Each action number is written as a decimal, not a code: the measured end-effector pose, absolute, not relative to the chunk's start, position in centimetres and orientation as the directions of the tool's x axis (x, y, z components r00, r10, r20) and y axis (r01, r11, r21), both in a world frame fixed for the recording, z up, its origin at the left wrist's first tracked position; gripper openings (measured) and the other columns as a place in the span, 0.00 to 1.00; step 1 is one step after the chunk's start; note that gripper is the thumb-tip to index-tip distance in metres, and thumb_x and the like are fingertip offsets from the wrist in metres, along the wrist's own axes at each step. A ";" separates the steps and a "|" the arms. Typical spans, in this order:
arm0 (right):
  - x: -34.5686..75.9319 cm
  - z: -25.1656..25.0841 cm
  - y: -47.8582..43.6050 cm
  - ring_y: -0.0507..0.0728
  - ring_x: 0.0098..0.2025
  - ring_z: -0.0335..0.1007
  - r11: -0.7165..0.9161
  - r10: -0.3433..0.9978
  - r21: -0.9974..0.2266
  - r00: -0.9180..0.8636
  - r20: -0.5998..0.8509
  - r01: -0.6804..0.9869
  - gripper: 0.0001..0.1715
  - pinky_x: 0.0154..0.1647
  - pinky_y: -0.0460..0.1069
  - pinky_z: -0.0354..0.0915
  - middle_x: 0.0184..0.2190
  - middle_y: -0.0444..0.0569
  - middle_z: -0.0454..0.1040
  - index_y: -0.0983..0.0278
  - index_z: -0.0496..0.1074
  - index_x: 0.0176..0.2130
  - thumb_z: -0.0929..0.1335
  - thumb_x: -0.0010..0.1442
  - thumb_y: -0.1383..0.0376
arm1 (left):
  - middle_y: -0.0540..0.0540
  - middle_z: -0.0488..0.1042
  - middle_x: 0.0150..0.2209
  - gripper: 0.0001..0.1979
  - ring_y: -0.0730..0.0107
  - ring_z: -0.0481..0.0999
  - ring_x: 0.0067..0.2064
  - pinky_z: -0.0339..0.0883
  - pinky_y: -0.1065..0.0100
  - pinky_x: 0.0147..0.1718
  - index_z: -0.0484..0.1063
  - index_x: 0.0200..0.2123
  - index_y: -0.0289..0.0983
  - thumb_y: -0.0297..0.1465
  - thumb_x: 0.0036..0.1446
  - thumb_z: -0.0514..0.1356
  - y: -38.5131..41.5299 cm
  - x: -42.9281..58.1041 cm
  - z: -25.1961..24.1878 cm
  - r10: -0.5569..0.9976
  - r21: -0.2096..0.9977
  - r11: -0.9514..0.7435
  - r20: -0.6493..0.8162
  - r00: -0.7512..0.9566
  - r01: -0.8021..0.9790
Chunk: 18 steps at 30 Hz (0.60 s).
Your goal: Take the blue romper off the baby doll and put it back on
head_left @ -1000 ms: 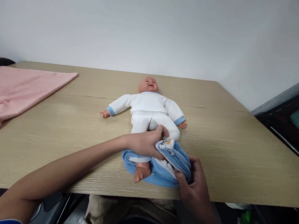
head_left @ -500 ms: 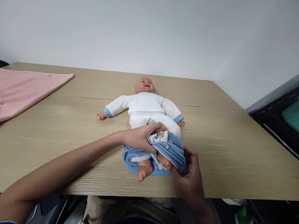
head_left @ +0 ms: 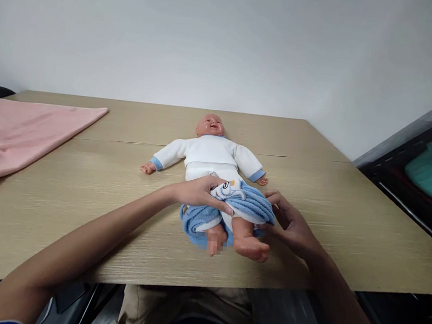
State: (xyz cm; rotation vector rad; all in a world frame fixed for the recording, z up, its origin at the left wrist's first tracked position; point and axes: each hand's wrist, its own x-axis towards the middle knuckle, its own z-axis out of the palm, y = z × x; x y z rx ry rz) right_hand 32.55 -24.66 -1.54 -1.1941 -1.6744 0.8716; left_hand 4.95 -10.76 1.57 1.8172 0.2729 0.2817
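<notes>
Baby doll (head_left: 211,150) lies on the desk (head_left: 346,212), blue terry trousers (head_left: 252,202) bunched round its legs (head_left: 243,226), not yet at the waist (head_left: 208,169); left hand (head_left: 199,190) pinches them, right hand (head_left: 293,230) half-curls alongside, grip unclear; both feet (head_left: 250,247) poke through.

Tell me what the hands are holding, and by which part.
The left hand holds the blue garment by its white printed part. The right hand touches its right side; whether it grips cannot be told.
</notes>
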 end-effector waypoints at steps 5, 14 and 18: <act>33.0 1.0 -22.3 0.63 0.53 0.75 0.237 0.922 -0.909 -0.374 0.100 0.342 0.19 0.58 0.58 0.72 0.47 0.49 0.77 0.57 0.77 0.51 0.74 0.68 0.49 | 0.45 0.84 0.53 0.22 0.52 0.80 0.59 0.69 0.57 0.61 0.78 0.54 0.38 0.42 0.62 0.73 -11.7 5.1 2.7 0.318 0.948 -0.314 0.064 0.946 0.042; 31.0 0.4 -16.5 0.55 0.34 0.71 0.040 0.982 -0.969 -0.187 -0.006 0.242 0.24 0.35 0.48 0.69 0.34 0.43 0.76 0.59 0.76 0.47 0.73 0.67 0.42 | 0.46 0.76 0.37 0.30 0.58 0.74 0.37 0.63 0.61 0.35 0.73 0.49 0.38 0.56 0.60 0.70 -14.0 1.8 5.0 0.680 0.630 -0.569 -0.002 0.733 0.529; 29.7 -0.9 -15.2 0.54 0.33 0.68 0.173 0.965 -0.908 -0.248 0.080 0.381 0.19 0.33 0.48 0.65 0.32 0.41 0.72 0.59 0.74 0.47 0.70 0.73 0.47 | 0.47 0.75 0.38 0.24 0.60 0.73 0.36 0.63 0.62 0.34 0.71 0.48 0.39 0.50 0.61 0.70 -15.0 -0.9 5.1 0.716 0.650 -0.467 -0.120 0.688 0.600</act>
